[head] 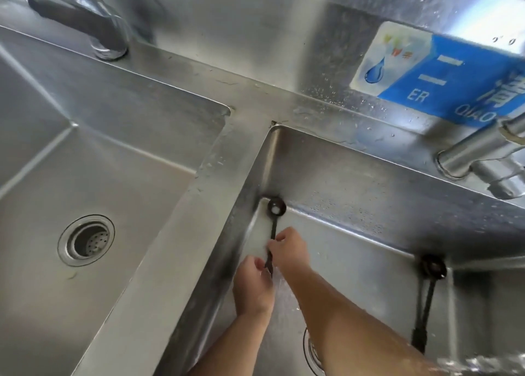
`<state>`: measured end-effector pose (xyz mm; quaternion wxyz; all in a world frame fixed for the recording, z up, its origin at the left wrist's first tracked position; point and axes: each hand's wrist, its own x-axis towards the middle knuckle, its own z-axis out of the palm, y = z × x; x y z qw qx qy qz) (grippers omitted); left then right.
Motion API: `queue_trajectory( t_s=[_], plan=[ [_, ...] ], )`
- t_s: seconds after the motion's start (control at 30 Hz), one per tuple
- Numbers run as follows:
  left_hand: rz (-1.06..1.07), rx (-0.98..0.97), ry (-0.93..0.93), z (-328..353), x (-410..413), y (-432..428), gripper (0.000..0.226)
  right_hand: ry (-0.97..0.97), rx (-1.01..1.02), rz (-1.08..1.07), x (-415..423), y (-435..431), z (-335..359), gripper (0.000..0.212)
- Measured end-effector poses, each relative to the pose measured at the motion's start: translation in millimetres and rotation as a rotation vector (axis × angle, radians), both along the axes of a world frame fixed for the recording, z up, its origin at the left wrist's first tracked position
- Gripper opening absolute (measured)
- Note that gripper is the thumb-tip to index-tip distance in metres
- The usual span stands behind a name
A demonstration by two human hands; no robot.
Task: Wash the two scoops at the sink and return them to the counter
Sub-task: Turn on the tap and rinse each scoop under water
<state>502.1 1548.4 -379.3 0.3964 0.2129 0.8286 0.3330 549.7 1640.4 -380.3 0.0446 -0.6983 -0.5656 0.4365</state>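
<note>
Holding one scoop (pixel 274 224) by its handle, bowl beyond both hands' grip.

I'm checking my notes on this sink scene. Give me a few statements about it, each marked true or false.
1. Both hands are on one scoop. True: left hand and right hand hold its handle.
2. The other scoop lies in the left basin. False: it rests in the right basin.
3. The left basin's drain is covered by a plate. False: its strainer is bare.
4. A blue and white sign hangs on the back wall. True.
</note>
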Motion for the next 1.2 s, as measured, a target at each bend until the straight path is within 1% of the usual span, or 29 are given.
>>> queue_trajectory(
  t_s=[0.07, 0.3, 0.37, 0.57, 0.67, 0.7, 0.77, 0.8, 0.9, 0.97, 1.03, 1.1, 1.2],
  plan=[
    [0.016, 0.012, -0.021, -5, -1, 3, 0.015, -0.016, 0.008, -0.022, -2, 5, -10, 0.008],
    [0.033, -0.033, -0.017, -11, -1, 8, 0.010, -0.030, -0.052, -0.010, -3, 17, -21, 0.021],
    [0.040, -0.046, -0.047, -12, -2, 8, 0.010, -0.004, -0.084, -0.017, -2, 17, -19, 0.022],
    [-0.010, -0.053, -0.003, -7, 9, -8, 0.012, 0.109, -0.114, -0.033, 9, 3, -7, 0.021],
    [-0.061, -0.037, 0.075, -1, 11, -13, 0.015, 0.182, -0.166, -0.093, 17, -4, 3, 0.032],
    [-0.081, -0.035, 0.073, 2, 12, -15, 0.016, 0.191, -0.185, -0.111, 20, -7, 6, 0.034],
    [-0.090, -0.024, 0.000, 11, 14, -17, 0.019, 0.173, -0.208, -0.091, 28, -17, 15, 0.034],
    [-0.069, -0.006, -0.090, 17, 16, -19, 0.021, 0.164, -0.200, -0.066, 32, -23, 21, 0.031],
    [-0.039, 0.050, -0.452, 43, 23, -26, 0.025, 0.156, -0.135, -0.018, 46, -41, 47, 0.024],
    [-0.093, 0.080, -0.594, 60, 28, -33, 0.025, 0.186, -0.101, -0.019, 56, -53, 64, 0.021],
    [-0.146, 0.123, -0.658, 73, 36, -44, 0.022, 0.222, -0.087, -0.024, 70, -66, 76, 0.017],
    [-0.161, 0.119, -0.730, 82, 45, -57, 0.019, 0.278, -0.102, -0.078, 86, -81, 84, 0.014],
    [-0.160, 0.110, -0.818, 95, 55, -79, 0.019, 0.346, -0.181, -0.103, 107, -99, 93, 0.019]
  ],
)
